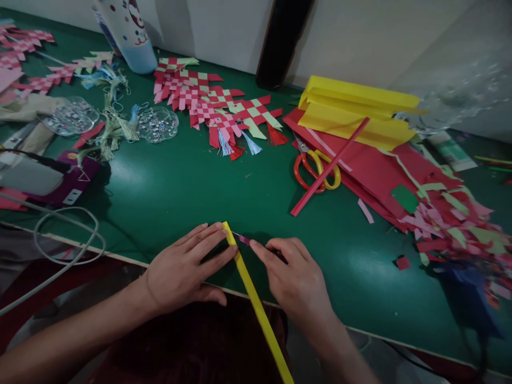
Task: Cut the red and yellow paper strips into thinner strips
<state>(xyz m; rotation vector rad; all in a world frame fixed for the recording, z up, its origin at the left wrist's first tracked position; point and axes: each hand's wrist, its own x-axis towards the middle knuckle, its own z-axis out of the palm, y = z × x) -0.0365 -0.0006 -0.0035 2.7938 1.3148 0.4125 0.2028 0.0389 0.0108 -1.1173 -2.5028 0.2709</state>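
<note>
The yellow strip [256, 304] lay nearest, running from the lower edge of the view at six o'clock up across the near edge of the green surface [180, 181], its top end just between the two hands. The left hand [184, 272] lay flat on the surface at the strip's nine o'clock side, its grip spread, the fingers stretched out together with their tips touching the strip's upper end and the thumb tucked low. The right hand [294, 277] sat at the strip's three o'clock side, its grip pinching a short pink strip [243, 239] between thumb and forefinger; that piece reached toward ten o'clock and met the yellow strip near its top.

From the hands, at two o'clock, lay scissors with red and yellow handles [316, 168], with a long red strip [332, 165] lying slantwise over them. Beyond, folded yellow paper [360, 109] rested on red sheets [380, 170], and at three o'clock a heap of paper scraps [452, 218] spread out. At twelve o'clock lay a row of red woven pieces [224, 109] with tassels. At ten o'clock stood a clear dish of beads [158, 125], and a spotted bottle [130, 34] stood farther back by the wall. A grey cable [68, 240] looped at nine o'clock.
</note>
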